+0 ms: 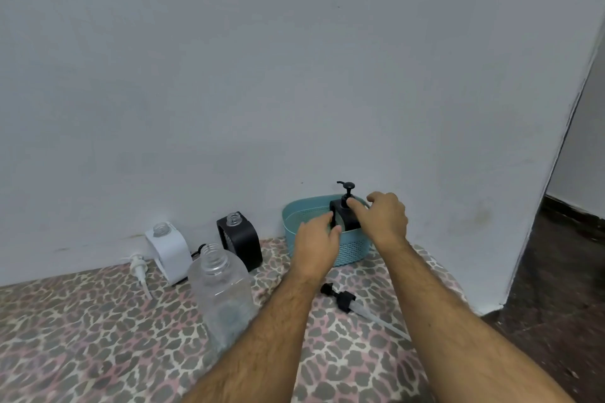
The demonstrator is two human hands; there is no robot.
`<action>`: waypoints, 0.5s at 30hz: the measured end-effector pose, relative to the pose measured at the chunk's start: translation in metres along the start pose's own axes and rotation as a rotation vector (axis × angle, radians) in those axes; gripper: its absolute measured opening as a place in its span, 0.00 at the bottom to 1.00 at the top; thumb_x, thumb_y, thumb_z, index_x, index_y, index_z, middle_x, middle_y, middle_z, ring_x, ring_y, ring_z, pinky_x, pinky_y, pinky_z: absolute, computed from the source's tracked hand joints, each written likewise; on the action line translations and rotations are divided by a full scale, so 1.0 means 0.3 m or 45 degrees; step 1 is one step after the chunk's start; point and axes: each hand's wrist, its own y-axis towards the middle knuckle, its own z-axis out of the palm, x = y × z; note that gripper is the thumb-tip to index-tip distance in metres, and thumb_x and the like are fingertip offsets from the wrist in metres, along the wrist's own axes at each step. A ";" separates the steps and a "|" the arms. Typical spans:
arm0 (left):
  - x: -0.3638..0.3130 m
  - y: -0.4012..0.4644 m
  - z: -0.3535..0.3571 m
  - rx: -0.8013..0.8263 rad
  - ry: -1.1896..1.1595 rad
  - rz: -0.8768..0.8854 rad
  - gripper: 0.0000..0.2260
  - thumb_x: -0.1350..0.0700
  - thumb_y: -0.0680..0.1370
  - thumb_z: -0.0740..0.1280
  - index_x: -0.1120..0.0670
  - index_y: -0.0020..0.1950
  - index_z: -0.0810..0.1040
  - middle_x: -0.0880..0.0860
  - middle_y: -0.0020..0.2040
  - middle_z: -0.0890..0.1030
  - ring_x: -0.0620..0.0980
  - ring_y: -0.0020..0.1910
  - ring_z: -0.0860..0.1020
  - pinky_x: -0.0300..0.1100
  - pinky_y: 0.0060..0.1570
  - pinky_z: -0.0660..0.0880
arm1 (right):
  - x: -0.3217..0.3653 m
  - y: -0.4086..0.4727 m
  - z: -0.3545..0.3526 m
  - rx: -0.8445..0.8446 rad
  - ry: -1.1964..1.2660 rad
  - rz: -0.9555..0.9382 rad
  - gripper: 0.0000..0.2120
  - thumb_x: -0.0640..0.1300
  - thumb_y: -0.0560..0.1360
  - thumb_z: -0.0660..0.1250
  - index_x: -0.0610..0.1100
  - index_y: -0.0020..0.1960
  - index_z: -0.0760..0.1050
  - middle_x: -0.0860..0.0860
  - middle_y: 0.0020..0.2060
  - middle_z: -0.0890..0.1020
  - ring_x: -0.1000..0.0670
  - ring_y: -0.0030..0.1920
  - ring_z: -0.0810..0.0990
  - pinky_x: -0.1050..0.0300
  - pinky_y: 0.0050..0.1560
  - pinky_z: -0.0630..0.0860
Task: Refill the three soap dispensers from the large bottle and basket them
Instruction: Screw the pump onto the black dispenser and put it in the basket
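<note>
First black dispenser (347, 214) in the teal basket (296, 222), right of centre — left hand (316, 244) fingers curled round its side, right hand (383, 219) pinching the pump collar. Next, probably: fill the open black dispenser (240, 239) and white dispenser (170, 250) from the large bottle (222, 288) — pumps lying loose.

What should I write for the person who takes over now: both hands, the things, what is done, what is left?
Left hand grips the side of the black dispenser standing in the teal basket; right hand pinches its pump collar.
Done: this dispenser has its pump on and is basketed.
Left: second black dispenser and white dispenser stand open by the wall. Their pumps, black and white, lie on the cloth. Large bottle stands uncapped.
</note>
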 end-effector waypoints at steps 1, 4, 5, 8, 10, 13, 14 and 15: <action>-0.014 -0.013 -0.018 -0.051 -0.053 0.015 0.18 0.53 0.82 0.63 0.55 0.71 0.74 0.51 0.66 0.79 0.50 0.66 0.75 0.44 0.70 0.66 | 0.002 -0.009 -0.015 -0.027 0.115 -0.003 0.23 0.62 0.73 0.67 0.43 0.53 0.82 0.46 0.53 0.82 0.44 0.54 0.79 0.48 0.52 0.78; -0.079 -0.063 -0.076 -0.140 -0.258 0.044 0.16 0.54 0.81 0.64 0.54 0.68 0.76 0.49 0.63 0.80 0.42 0.60 0.75 0.33 0.59 0.66 | 0.035 -0.044 -0.084 -0.040 0.349 -0.027 0.19 0.57 0.74 0.67 0.43 0.55 0.83 0.48 0.54 0.83 0.48 0.55 0.81 0.52 0.54 0.77; -0.104 -0.080 -0.099 -0.162 -0.345 0.047 0.16 0.53 0.81 0.65 0.54 0.68 0.76 0.48 0.63 0.80 0.40 0.58 0.75 0.33 0.59 0.67 | 0.056 -0.063 -0.113 -0.036 0.423 -0.044 0.16 0.55 0.75 0.67 0.44 0.52 0.83 0.50 0.51 0.84 0.50 0.52 0.81 0.54 0.51 0.77; -0.159 -0.122 -0.179 -0.261 -0.598 0.048 0.16 0.52 0.80 0.66 0.53 0.68 0.76 0.47 0.64 0.80 0.40 0.62 0.75 0.37 0.64 0.70 | 0.147 -0.138 -0.215 -0.005 0.659 -0.114 0.09 0.50 0.76 0.69 0.45 0.43 0.81 0.54 0.40 0.83 0.55 0.42 0.81 0.58 0.43 0.74; -0.186 -0.153 -0.256 -0.321 -0.683 0.075 0.15 0.52 0.80 0.67 0.52 0.66 0.78 0.46 0.63 0.80 0.40 0.62 0.76 0.36 0.63 0.71 | 0.214 -0.189 -0.272 0.011 0.778 -0.174 0.09 0.49 0.75 0.70 0.44 0.41 0.81 0.53 0.38 0.83 0.54 0.40 0.81 0.57 0.41 0.74; -0.205 -0.212 -0.400 -0.405 -0.732 0.159 0.13 0.53 0.79 0.68 0.51 0.63 0.79 0.45 0.59 0.82 0.39 0.59 0.78 0.36 0.61 0.73 | 0.322 -0.272 -0.335 0.073 0.889 -0.254 0.10 0.50 0.74 0.71 0.45 0.39 0.80 0.53 0.36 0.83 0.51 0.42 0.82 0.49 0.45 0.80; -0.204 -0.232 -0.446 -0.435 -0.732 0.181 0.12 0.53 0.79 0.68 0.51 0.63 0.80 0.45 0.58 0.82 0.39 0.58 0.78 0.36 0.61 0.74 | 0.358 -0.299 -0.352 0.103 0.908 -0.281 0.10 0.51 0.74 0.71 0.46 0.39 0.80 0.53 0.36 0.83 0.50 0.42 0.82 0.47 0.46 0.80; -0.195 -0.257 -0.497 -0.468 -0.723 0.193 0.12 0.53 0.79 0.68 0.52 0.62 0.80 0.45 0.57 0.82 0.38 0.57 0.79 0.36 0.60 0.74 | 0.400 -0.336 -0.367 0.132 0.919 -0.317 0.10 0.52 0.74 0.70 0.46 0.39 0.80 0.53 0.36 0.83 0.50 0.43 0.82 0.46 0.47 0.80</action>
